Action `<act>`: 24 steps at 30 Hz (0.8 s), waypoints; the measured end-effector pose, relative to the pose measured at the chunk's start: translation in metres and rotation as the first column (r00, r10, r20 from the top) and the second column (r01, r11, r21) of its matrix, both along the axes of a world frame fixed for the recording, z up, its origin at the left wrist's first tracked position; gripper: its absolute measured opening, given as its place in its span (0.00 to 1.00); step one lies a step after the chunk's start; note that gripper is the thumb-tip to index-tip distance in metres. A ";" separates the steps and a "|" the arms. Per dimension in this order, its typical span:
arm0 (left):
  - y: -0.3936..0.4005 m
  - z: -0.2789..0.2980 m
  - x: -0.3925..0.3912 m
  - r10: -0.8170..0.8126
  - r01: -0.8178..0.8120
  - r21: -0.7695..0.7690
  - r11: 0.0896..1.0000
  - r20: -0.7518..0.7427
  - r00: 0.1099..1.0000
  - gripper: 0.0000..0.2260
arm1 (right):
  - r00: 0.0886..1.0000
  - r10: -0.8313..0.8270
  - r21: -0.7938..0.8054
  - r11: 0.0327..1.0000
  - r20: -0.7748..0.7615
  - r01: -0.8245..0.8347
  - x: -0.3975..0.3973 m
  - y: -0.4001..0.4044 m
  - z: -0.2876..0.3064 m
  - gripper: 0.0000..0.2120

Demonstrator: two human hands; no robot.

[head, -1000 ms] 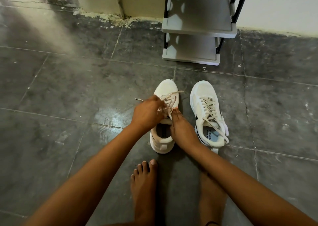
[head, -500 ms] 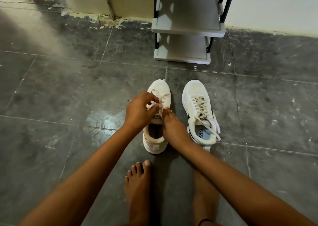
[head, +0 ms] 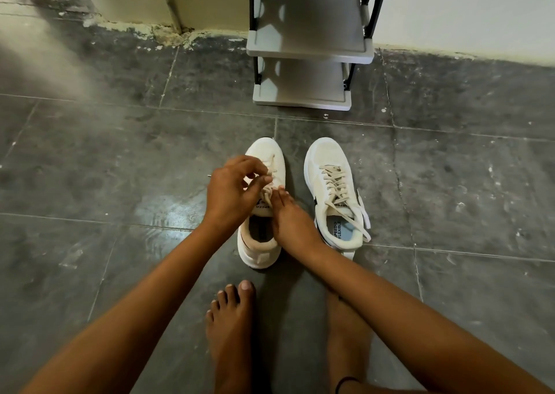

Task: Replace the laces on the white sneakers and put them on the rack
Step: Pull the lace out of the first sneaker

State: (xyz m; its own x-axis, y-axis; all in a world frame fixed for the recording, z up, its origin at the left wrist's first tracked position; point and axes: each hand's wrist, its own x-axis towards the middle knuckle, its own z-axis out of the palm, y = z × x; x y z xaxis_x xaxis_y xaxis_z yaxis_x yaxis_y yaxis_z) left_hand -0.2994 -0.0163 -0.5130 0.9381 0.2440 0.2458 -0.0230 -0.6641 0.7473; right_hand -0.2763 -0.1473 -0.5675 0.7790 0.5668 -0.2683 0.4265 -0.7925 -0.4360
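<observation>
Left hand (head: 232,189) pinches a flat beige lace (head: 267,195) over the left knit sneaker (head: 264,213); right hand (head: 292,219) grips it too. Glossy grey floor tiles (head: 120,159).

sneakers (head: 327,180): white cloth, matt | floor (head: 120,159): grey tile, scuffed, slight sheen
</observation>
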 end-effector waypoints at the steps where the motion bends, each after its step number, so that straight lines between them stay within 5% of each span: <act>1: -0.001 0.002 0.001 0.003 -0.003 -0.025 1.000 0.001 1.000 0.03 | 1.000 0.009 0.006 1.000 0.005 -0.009 0.000 0.001 -0.001 0.26; 7: 0.014 -0.015 0.000 0.014 0.146 0.331 0.932 -0.438 0.899 0.11 | 1.000 -0.012 0.036 0.999 -0.007 0.012 -0.001 0.002 -0.001 0.27; 13: 0.008 -0.016 0.002 0.008 0.177 0.496 0.850 -0.348 0.938 0.09 | 1.000 -0.010 0.033 0.999 0.013 0.009 0.000 0.003 0.000 0.28; 16: 0.003 -0.009 0.002 -0.029 0.062 0.196 0.979 -0.166 0.986 0.04 | 1.000 0.015 -0.026 1.000 -0.005 -0.015 0.003 0.001 -0.002 0.27; 19: -0.007 0.007 -0.001 0.007 -0.003 -0.148 0.989 0.025 1.000 0.03 | 1.000 0.004 -0.018 1.000 -0.010 -0.005 0.003 0.003 -0.004 0.26; 22: 0.000 0.002 0.000 0.059 -0.066 -0.115 0.991 -0.063 0.996 0.04 | 1.000 0.011 0.005 1.000 -0.007 -0.011 0.000 0.003 -0.003 0.27; 24: 0.012 -0.011 -0.001 0.035 -0.005 0.115 0.993 -0.256 0.966 0.08 | 1.000 -0.007 0.054 0.999 -0.010 0.008 -0.001 0.001 -0.004 0.27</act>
State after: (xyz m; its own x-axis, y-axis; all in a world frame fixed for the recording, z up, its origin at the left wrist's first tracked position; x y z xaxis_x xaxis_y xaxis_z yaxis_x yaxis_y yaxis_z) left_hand -0.3003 -0.0045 -0.5236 0.9684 0.2482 0.0237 0.1744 -0.7424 0.6468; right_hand -0.2776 -0.1465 -0.5711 0.7808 0.5747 -0.2449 0.4163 -0.7709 -0.4821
